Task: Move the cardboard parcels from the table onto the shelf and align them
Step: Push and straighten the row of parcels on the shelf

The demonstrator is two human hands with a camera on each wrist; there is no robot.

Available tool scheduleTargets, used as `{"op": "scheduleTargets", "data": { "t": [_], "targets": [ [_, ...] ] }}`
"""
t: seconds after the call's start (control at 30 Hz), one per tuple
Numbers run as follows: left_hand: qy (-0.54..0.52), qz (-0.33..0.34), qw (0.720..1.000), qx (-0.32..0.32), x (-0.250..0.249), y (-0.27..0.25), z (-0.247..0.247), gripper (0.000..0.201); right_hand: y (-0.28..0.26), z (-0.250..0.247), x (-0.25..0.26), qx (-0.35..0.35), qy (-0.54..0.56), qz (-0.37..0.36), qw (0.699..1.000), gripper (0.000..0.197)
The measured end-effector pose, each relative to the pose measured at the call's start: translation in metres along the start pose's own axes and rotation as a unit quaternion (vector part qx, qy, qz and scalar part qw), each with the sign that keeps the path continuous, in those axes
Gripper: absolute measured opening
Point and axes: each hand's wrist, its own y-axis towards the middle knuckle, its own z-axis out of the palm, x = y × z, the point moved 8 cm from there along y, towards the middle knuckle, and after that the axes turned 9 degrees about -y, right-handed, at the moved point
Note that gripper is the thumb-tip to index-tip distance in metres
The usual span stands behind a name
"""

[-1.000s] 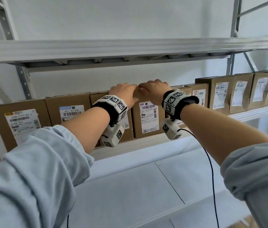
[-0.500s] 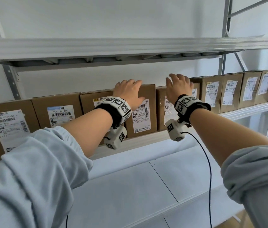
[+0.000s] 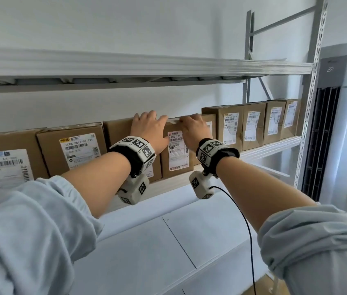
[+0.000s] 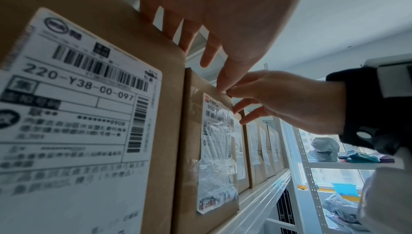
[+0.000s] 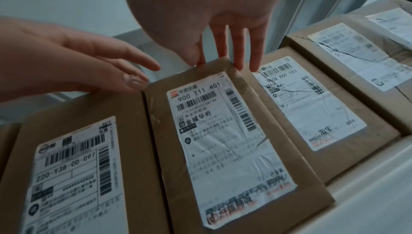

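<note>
A row of brown cardboard parcels with white labels stands upright along the shelf (image 3: 270, 149). My left hand (image 3: 149, 126) lies with straight fingers over the top edge of the parcel labelled 220-Y38 (image 4: 73, 114). My right hand (image 3: 192, 127) rests its straight fingertips on the top edge of the neighbouring parcel labelled 900 T11 401 (image 5: 223, 132). The two hands are close together, and neither grips anything. More parcels (image 3: 251, 124) continue to the right, and others (image 3: 72, 150) to the left.
The upper shelf board (image 3: 147, 64) hangs low over the parcel tops. A perforated upright post (image 3: 311, 116) ends the shelf at the right, with a tall dark unit (image 3: 321, 145) beyond it. A white table (image 3: 168, 252) lies below, and a black cable (image 3: 249, 231) trails from my right wrist.
Half a second ago my hands were spread apart on the parcel tops. They now lie close together on neighbouring parcels, and my view has turned right.
</note>
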Motion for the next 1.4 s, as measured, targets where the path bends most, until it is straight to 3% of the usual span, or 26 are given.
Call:
{"op": "scheduleTargets", "data": {
  "t": [0.17,0.3,0.43,0.57,0.8,1.07,1.23,1.4],
  "targets": [
    [0.018,-0.016,0.999,-0.034,-0.006,0.002,-0.003,0.062,-0.005,-0.002,-0.007,-0.014,0.013,-0.006,1.000,0.041],
    [0.005,-0.019,0.999,-0.034,-0.011,0.001,0.004,0.062,-0.008,-0.008,-0.042,-0.029,-0.008,0.032,0.999,0.041],
    [0.003,-0.024,0.999,-0.034,-0.014,-0.011,0.010,0.066,-0.016,-0.006,-0.090,0.002,-0.038,0.093,0.995,0.040],
    [0.018,-0.033,0.999,-0.030,-0.018,-0.032,0.012,0.071,-0.032,-0.001,-0.109,0.030,-0.061,0.107,0.992,0.037],
    [0.038,-0.039,0.998,0.008,-0.032,-0.060,0.003,0.069,-0.072,0.006,-0.081,0.081,-0.080,0.047,0.992,0.045],
    [0.003,-0.073,0.997,0.023,-0.044,-0.083,0.004,0.076,-0.083,-0.009,-0.045,0.090,-0.096,-0.003,0.991,0.047],
    [0.026,-0.075,0.996,0.034,-0.055,-0.055,0.007,0.083,-0.042,-0.022,-0.042,0.064,-0.082,-0.047,0.994,0.058],
    [0.046,-0.080,0.995,0.036,-0.063,0.017,0.014,0.091,0.036,-0.030,-0.050,0.104,-0.102,-0.119,0.982,0.100]
  ]
}}
